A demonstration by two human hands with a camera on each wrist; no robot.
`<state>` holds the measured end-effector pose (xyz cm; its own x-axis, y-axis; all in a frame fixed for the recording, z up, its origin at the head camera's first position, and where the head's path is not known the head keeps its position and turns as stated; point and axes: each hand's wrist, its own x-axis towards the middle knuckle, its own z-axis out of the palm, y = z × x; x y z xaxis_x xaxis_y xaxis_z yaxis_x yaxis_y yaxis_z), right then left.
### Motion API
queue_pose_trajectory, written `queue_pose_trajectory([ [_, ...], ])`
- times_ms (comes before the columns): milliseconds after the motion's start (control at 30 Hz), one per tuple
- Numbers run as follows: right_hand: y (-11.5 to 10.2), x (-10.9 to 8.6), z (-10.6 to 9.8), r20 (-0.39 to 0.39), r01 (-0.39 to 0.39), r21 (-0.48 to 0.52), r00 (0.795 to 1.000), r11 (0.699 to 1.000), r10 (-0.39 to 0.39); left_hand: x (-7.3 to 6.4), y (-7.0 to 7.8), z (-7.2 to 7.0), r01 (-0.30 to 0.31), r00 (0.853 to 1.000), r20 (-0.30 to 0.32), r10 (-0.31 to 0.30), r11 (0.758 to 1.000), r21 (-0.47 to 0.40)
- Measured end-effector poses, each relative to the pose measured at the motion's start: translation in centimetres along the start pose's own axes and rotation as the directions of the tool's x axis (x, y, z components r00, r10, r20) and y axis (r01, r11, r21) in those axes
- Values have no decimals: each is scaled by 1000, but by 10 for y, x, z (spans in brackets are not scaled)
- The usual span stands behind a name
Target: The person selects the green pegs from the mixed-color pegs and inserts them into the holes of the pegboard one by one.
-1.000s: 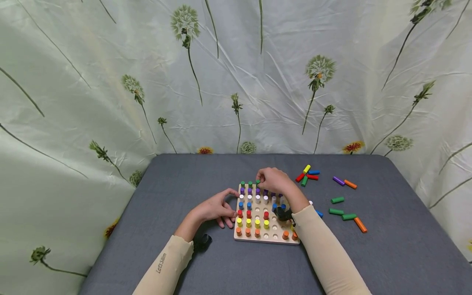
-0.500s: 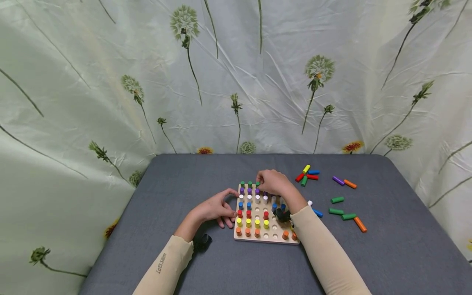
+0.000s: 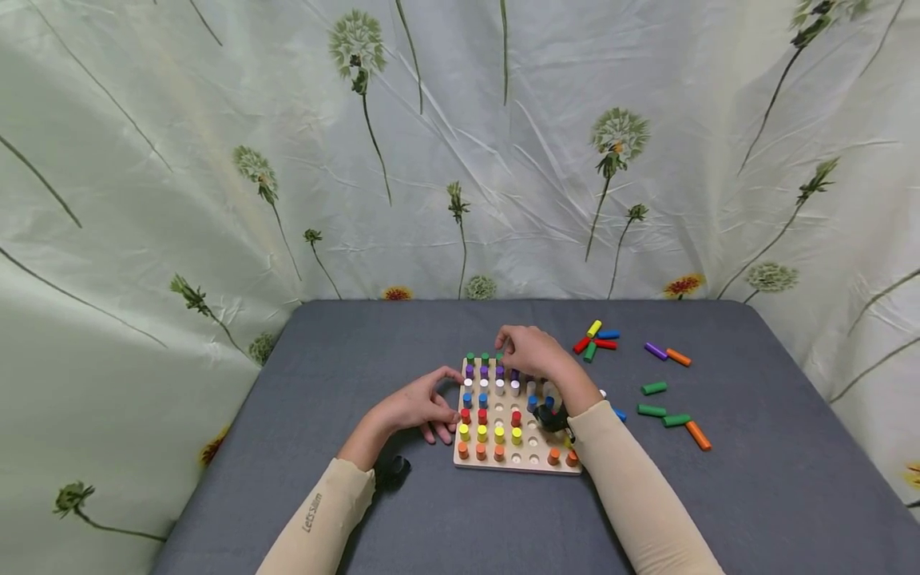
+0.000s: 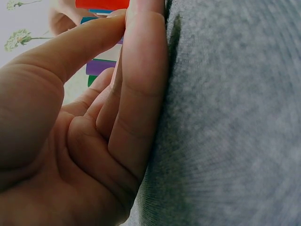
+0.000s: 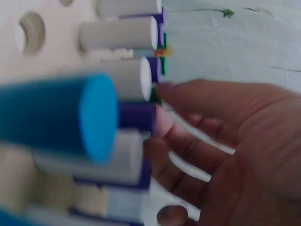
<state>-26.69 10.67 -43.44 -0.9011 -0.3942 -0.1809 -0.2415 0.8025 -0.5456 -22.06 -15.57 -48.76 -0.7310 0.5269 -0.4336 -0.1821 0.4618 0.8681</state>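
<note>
2 hands are at my peg board point(image 3: 517, 469), which lies flat on the gray table point(image 3: 402, 335). From far off, I see the left hand point(image 3: 413, 403) rest at the board's left edge, thumb and pointer spread apart. The right hand's point(image 3: 535, 350) thumb and fingertips look apart, close to the 3rd green peg point(image 3: 499, 357) in the back row; I can't tell if they touch it. If that wrist dips, its black strap point(image 3: 552, 418) could bump the blue pegs point(image 3: 532, 403). A sleeve point(image 3: 632, 479) brush could roll the loose blue peg point(image 3: 620, 414).
</note>
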Motion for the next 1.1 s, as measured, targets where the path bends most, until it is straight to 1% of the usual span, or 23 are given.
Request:
queue_pose_trajectory([
  [167,0,-10,-11,-53,39,48,998,998,-37,-1,1,-1,0,1000,3,0,1000,-8],
  [267,3,-15,-16,-84,44,81,996,996,-37,-1,1,-1,-3,1000,4,3,1000,-7],
  [467,15,-22,-23,-123,29,112,992,993,-15,-1,1,0,-8,1000,4,8,1000,1],
  [633,26,-28,-26,-146,-3,141,989,990,24,-1,0,0,-10,1000,4,10,1000,1],
  [767,36,-35,-28,-194,-8,147,980,989,37,0,0,0,-8,1000,7,8,1000,-4],
  [900,44,-44,-32,-243,-15,176,968,984,58,1,-1,0,-5,1000,8,5,1000,-6],
  [1100,52,-53,-42,-289,-35,200,953,979,94,2,-2,0,-1,1000,1,1,1000,1],
])
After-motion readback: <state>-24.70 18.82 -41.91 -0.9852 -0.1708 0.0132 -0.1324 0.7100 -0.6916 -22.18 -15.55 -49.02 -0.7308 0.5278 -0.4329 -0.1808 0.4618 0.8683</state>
